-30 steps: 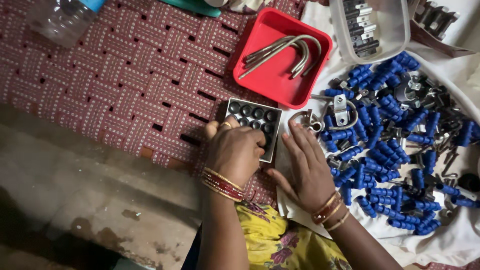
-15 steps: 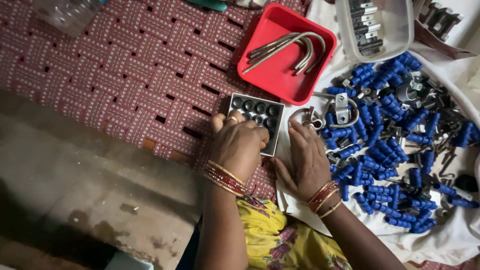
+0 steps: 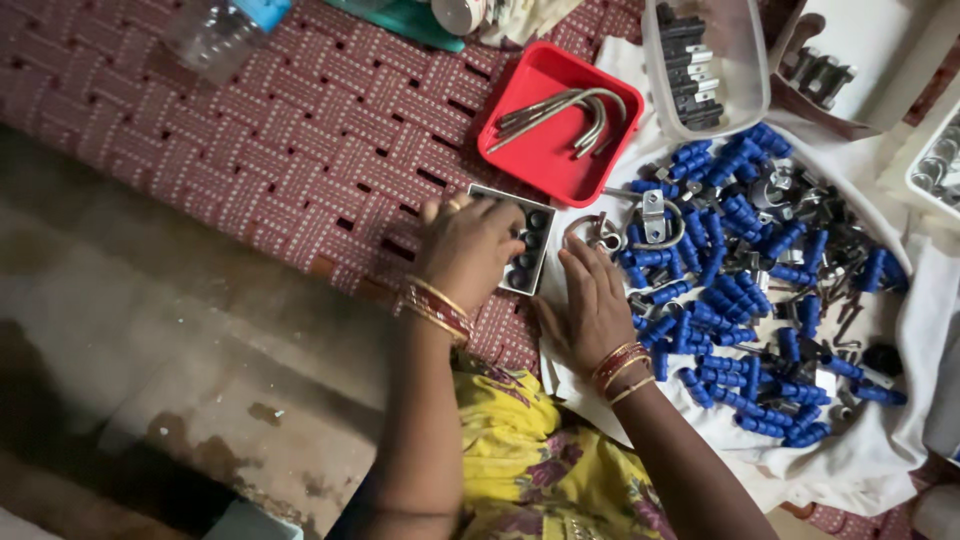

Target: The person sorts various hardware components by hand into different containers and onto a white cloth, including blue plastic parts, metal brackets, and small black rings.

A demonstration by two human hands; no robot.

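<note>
My left hand (image 3: 470, 248) lies over a small grey tray (image 3: 530, 245) of dark round nuts, its fingers reaching into the tray and covering most of it. Whether the fingers pinch a nut is hidden. My right hand (image 3: 592, 305) rests flat, fingers spread, on the white cloth (image 3: 880, 450) just right of the tray, beside a metal clamp (image 3: 602, 233). A heap of blue plastic sleeves (image 3: 740, 300) mixed with dark metal fittings spreads over the cloth to the right.
A red square tray (image 3: 545, 160) holding bent metal U-bolts (image 3: 560, 115) sits above the hands. A clear tub (image 3: 750, 60) of black parts stands at top right, a plastic bottle (image 3: 215, 35) at top left. Red woven matting (image 3: 300, 130) ends at a concrete floor (image 3: 150, 350).
My left hand has slid further over the nut tray, covering more of it. The view has shifted and tilted. My right hand stays flat on the cloth.
</note>
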